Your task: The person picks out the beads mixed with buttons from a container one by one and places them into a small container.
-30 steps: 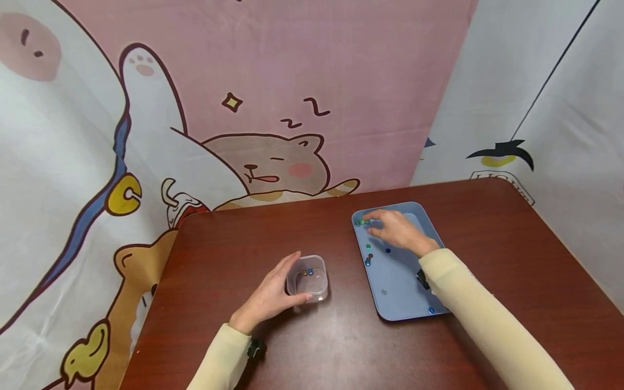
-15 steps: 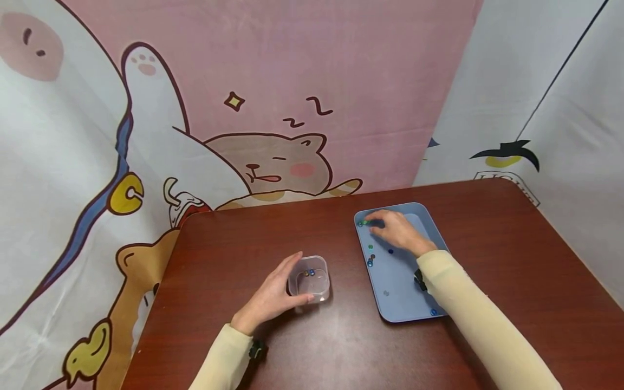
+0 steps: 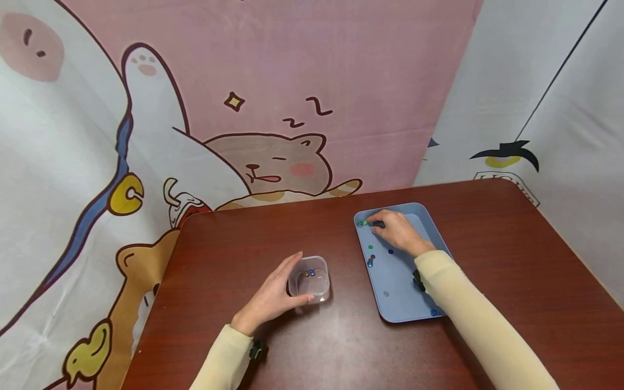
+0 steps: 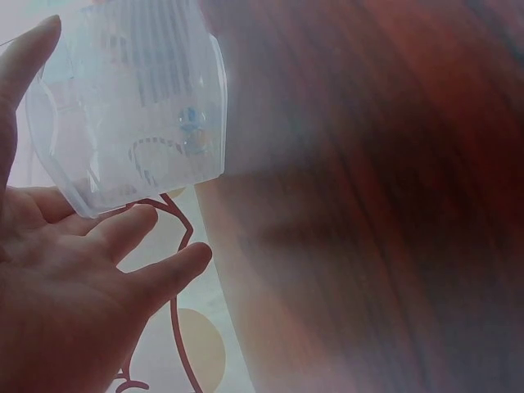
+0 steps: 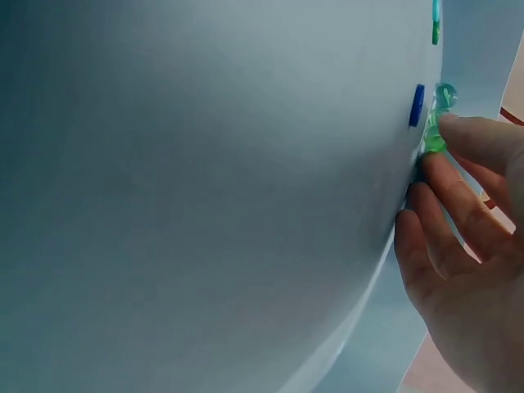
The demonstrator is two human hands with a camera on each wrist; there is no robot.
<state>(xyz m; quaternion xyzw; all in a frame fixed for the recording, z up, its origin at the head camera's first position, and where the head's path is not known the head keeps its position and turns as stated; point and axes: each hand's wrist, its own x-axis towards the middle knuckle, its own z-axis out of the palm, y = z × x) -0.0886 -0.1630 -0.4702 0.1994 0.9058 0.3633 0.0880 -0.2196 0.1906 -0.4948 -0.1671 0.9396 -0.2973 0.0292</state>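
My left hand [image 3: 268, 298] holds a small clear plastic container [image 3: 319, 292] on the table, thumb at the near side and fingers round the far side. A few blue and amber glass marbles [image 3: 312, 272] lie inside it. In the right wrist view, the thumb and forefinger tips of my right hand [image 5: 475, 221] close on a green marble [image 5: 435, 142]. A paler marble [image 5: 446, 96] sits just beyond. That hand is over the far left corner of a shallow blue tray [image 3: 402, 303], its other fingers at the tray's surface.
Along the tray's left side lie a green marble [image 3: 370, 247], a brown one [image 3: 372, 257] and blue ones [image 3: 370, 264]. A dark blue piece [image 3: 390, 251], a clear one [image 3: 386, 293] and a blue one [image 3: 434, 312] are spread further in. A printed cloth [image 3: 380, 97] hangs behind the brown table [image 3: 234, 233].
The right thumb and forefinger have drawn closer together at the marbles in the far left corner. My left hand and the container keep their place; the head view has shifted slightly.
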